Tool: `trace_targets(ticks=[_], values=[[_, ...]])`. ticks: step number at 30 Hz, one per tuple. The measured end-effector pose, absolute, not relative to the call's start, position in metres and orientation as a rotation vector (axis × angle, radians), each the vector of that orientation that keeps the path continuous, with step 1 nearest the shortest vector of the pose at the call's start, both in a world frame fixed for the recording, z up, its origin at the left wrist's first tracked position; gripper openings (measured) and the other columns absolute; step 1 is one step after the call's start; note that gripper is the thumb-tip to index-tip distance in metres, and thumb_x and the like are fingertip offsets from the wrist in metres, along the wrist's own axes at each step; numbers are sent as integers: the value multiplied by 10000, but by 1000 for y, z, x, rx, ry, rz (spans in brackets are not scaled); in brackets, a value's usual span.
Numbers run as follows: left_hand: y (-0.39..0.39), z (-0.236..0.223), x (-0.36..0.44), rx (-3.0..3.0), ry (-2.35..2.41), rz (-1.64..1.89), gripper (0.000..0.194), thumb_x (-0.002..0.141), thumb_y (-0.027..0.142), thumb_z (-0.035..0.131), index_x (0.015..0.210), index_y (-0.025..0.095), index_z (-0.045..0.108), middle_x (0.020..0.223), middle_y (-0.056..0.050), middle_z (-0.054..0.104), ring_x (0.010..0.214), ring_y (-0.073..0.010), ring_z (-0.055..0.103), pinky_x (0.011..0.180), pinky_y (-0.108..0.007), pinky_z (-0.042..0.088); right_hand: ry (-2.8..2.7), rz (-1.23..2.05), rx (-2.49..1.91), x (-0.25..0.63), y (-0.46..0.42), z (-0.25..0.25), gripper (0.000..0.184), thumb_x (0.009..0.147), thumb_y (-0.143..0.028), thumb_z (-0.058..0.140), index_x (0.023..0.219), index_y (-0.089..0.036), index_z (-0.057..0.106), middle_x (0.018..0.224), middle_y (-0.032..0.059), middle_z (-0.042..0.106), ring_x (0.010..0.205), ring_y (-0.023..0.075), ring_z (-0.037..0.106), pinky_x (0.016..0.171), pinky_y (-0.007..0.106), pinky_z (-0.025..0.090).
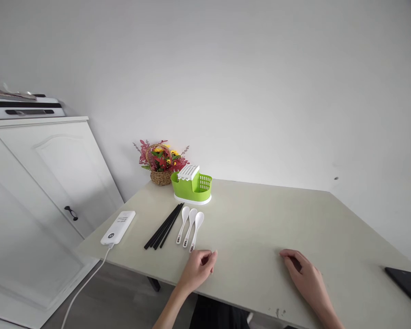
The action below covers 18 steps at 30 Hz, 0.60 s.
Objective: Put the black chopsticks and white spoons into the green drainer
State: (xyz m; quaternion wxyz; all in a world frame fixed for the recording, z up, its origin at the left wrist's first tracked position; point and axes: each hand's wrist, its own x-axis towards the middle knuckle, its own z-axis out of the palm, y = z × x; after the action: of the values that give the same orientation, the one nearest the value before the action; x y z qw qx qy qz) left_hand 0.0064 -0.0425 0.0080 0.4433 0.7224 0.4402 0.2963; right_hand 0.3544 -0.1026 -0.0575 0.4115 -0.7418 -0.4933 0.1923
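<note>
My left hand [199, 268] rests on the table near its front edge, fingers curled in and no object showing in it. Just beyond its knuckles are the handle ends of three white spoons [192, 225], lying side by side with bowls pointing away from me. To their left several black chopsticks [164, 227] lie in a loose, slanted bundle. Behind the spoons stands a green cutlery caddy [192, 188] with a white slotted top and white base. Farther right, my right hand [305, 276] lies on the table with bent fingers closed toward the thumb, holding nothing visible.
A wicker basket of artificial flowers [161, 177] stands at the back left. On the left edge lies a white power bank [118, 227] with a cable hanging down. A black phone [407, 283] is at the far right. A white cabinet [51, 183] flanks the table [253, 219].
</note>
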Motion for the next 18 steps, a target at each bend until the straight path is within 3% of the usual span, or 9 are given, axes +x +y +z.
trace_targets(ticks=[18], values=[[-43,10,9,1819,1090,749,591,1029,570,462,571,196,450,531,30,445,528,-121,442,563,-255,330,-1230,495,-1857,355,-102,-57,369,870,-536,507,1030,-285,727,1136,43,775,1005,256,715,820,343,533]])
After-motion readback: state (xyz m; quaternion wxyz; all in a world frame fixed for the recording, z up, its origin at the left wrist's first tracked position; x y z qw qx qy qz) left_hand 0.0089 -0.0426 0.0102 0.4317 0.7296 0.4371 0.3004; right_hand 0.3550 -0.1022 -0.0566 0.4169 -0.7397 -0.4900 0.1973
